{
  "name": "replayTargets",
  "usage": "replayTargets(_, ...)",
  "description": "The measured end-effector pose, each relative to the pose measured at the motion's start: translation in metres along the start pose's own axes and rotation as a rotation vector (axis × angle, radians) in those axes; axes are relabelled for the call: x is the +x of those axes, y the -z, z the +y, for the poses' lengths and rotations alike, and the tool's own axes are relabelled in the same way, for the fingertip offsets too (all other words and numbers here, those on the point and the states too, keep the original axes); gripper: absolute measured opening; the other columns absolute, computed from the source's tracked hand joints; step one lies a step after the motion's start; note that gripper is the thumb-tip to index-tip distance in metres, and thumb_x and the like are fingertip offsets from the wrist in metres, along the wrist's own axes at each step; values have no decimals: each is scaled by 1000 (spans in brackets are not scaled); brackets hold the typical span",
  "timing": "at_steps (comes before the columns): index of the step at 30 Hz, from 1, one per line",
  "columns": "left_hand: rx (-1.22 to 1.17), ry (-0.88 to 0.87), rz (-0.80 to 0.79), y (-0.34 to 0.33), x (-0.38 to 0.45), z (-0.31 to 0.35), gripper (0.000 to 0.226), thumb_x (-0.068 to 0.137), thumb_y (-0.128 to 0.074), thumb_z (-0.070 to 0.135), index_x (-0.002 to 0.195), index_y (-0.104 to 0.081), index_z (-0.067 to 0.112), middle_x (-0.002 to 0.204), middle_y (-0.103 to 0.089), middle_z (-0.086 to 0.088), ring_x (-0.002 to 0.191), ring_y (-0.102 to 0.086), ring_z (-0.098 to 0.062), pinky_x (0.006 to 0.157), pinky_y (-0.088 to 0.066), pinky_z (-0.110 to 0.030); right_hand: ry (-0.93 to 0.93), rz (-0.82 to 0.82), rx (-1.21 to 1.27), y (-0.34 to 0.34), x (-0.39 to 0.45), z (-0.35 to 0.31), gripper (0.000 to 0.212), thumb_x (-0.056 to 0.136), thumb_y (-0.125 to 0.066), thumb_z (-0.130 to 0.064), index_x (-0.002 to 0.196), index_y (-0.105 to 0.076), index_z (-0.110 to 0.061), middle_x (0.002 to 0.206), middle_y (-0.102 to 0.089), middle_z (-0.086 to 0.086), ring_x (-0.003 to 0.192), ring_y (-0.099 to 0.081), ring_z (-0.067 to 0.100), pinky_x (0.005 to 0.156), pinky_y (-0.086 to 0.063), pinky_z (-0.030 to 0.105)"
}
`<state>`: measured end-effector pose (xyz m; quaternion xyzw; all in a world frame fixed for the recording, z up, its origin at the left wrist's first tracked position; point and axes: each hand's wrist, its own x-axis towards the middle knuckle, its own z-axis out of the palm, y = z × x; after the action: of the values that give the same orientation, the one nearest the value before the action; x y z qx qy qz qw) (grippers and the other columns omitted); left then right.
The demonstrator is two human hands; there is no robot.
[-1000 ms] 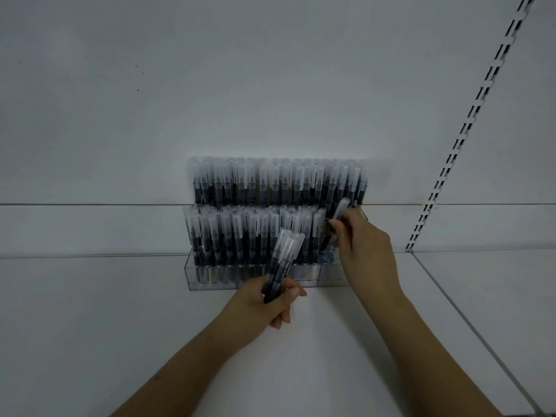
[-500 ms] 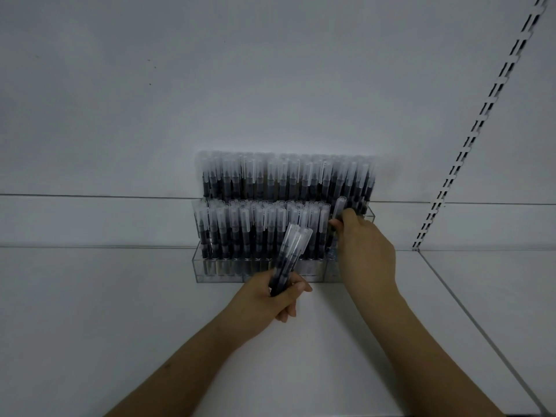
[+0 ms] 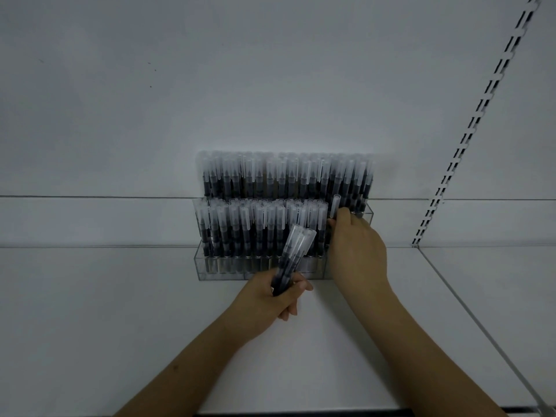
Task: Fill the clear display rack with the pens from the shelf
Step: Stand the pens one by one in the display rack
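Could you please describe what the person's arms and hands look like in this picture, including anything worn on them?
Both forearms are bare up to the frame's lower edge: no sleeves, gloves, watch or bracelets show. The left hand and right hand show no rings. Fingernails look short and unpainted, though dim light limits detail.

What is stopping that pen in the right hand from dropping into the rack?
Nothing visible. The right hand holds the pen at the right end of the front row of the clear rack. The hand hides the slot below.
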<state>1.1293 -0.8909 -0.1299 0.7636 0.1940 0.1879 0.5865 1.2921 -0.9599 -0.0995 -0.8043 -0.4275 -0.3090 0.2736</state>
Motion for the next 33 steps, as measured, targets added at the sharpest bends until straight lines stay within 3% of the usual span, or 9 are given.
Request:
replayTargets(3,8,5,2,-1,0,0,14,96,-58,24,94,-70,17,57,-62,6,55,-55,-9,57,-48,-21,-17,-29,-41,0,1,-3,34,54,-71,20,75,-57,-2,55,-55,13,47,-52,26,47,-26,25)
replayTargets(9,4,8,15,-1,1,0,12,95,-59,24,91,-70,22,57,-61,5,54,-55,-9,57,-48,-21,-11,10,-44,-1,2,3,18,76,-74,7,74,-58,-2,54,-57,12,46,-52,26,48,-25,26)
replayTargets(15,20,-5,21,0,1,0,13,96,-58,25,90,-70,22,58,-62,3,54,-55,-9,57,-47,-19,-12,-136,-127,-3,4,8,23,64,-84,5,68,-63,-3,56,-62,13,47,-58,28,50,-28,24)
replayTargets(18,25,-4,21,0,1,-2,13,96,-58,25,91,-70,23,59,-62,3,54,-56,-10,58,-48,-21,-5,-157,-142,2,-3,12,20,73,-85,-12,71,-67,-4,57,-61,12,48,-57,28,51,-28,25)
replayTargets(21,27,-8,21,1,1,-3,14,95,-58,26,93,-70,20,59,-62,2,55,-56,-11,58,-48,-21,-50,-113,124,22,-11,14,29,97,-61,-26,72,-60,-11,62,-57,3,55,-50,18,51,-31,25)
replayTargets(25,15,-27,14,0,2,-1,14,95,-59,23,94,-71,15,59,-62,2,53,-56,-11,56,-48,-21,-106,-503,741,42,-20,2,8,96,-61,-26,94,-68,-23,81,-66,-12,77,-61,3,66,-45,12)
replayTargets(27,24,-41,1,0,1,0,15,95,-60,22,93,-71,13,58,-63,1,52,-56,-11,55,-48,-22,-119,-614,923,42,-24,-1,5,94,-65,-22,98,-69,-20,83,-70,-9,77,-65,7,71,-52,22)
replayTargets(30,37,-49,-10,0,1,0,16,96,-58,22,93,-71,13,59,-64,-1,53,-57,-12,56,-50,-22,-140,-582,1045,43,-25,-6,2,90,-69,-15,90,-67,-14,73,-69,0,66,-64,15,64,-51,22)
replayTargets(33,42,-54,-14,0,2,-2,17,96,-57,23,92,-71,15,59,-64,-1,53,-58,-12,56,-50,-23,-203,-544,1142,46,-25,-9,4,92,-66,-10,89,-65,-12,74,-69,2,68,-66,19,69,-56,31)
